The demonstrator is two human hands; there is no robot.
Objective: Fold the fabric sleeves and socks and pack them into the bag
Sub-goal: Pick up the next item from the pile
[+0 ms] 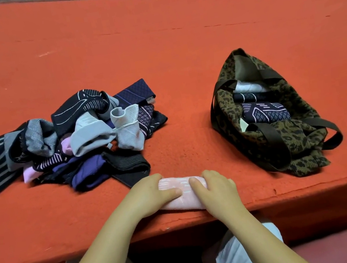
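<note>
Your left hand (153, 192) and right hand (214, 187) lie fingers-flat on the pink sock (184, 195) near the surface (153, 43) edge, gripping nothing. Press the fold crisp, then lift it compactly toward the bag (266, 115) on your right, which holds 3 folded pieces; the pile (73, 143) waits on your left.

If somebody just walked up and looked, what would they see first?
Probably the bright orange-red table cover that fills almost everything. Next, the two hands at the near edge, the left hand and right hand, both resting on a pink sock. A jumbled pile of socks and sleeves lies to the left, and a leopard-print bag, already partly packed, sits to the right.
</note>
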